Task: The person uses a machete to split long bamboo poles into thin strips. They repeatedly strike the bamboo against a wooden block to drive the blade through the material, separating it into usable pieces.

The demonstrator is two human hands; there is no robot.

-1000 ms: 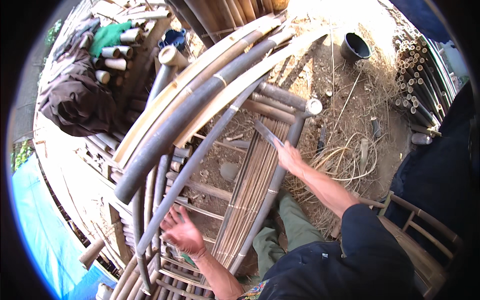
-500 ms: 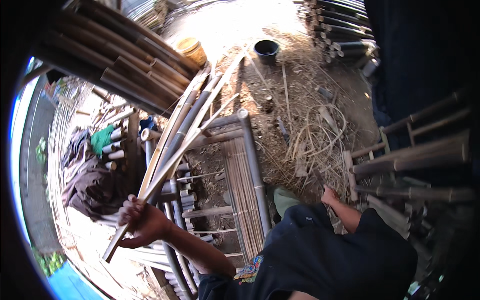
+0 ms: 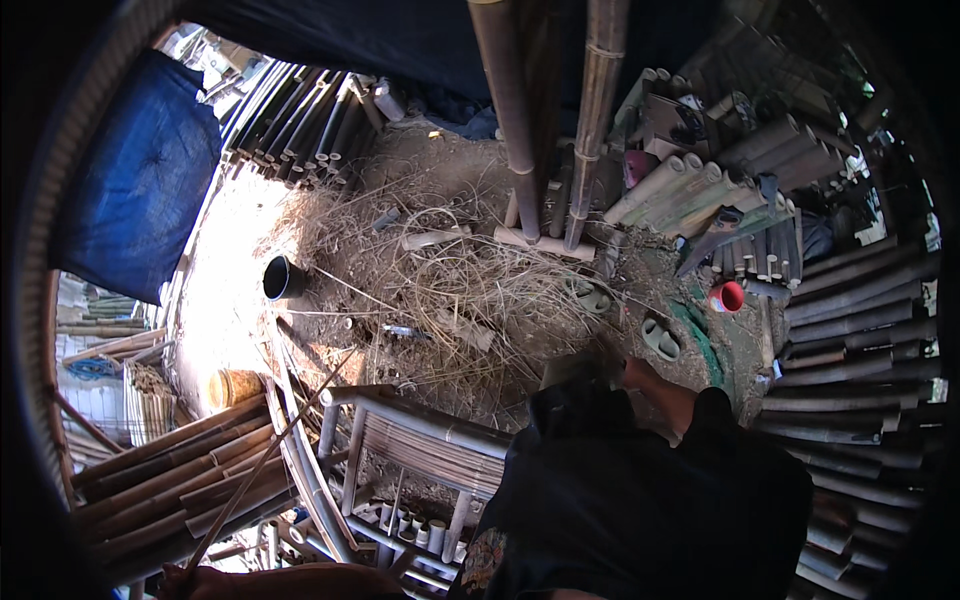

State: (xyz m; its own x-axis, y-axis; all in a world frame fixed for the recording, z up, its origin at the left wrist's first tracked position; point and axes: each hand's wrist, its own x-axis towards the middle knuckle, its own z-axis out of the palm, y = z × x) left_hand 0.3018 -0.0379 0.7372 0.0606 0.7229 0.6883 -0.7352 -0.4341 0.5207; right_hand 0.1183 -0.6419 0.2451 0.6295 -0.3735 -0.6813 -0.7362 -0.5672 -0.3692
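At the lower left edge, my left hand (image 3: 180, 580) is closed on a long thin bamboo strip (image 3: 268, 455). The strip slants up and right across a stack of split bamboo and past the corner of a bamboo frame. Only part of that hand shows. My right hand (image 3: 632, 374) is closed beside my knee, around something dark and narrow that blends into the ground, so its kind is unclear. In front of me stands the bamboo frame (image 3: 430, 420) with a slatted panel, the nearest large thing to my legs.
Loose shavings (image 3: 470, 290) litter the dirt floor. A black bucket (image 3: 283, 278) and a yellow bucket (image 3: 233, 388) stand left; a red pail (image 3: 727, 296) and green sandals (image 3: 660, 339) lie right. Two upright bamboo poles (image 3: 590, 130) rise ahead. Bamboo stacks (image 3: 860, 370) line the right.
My view has swung to the right. The left hand with its strip has shifted to the lower left edge. My right hand stays low beside the knee, still closed.
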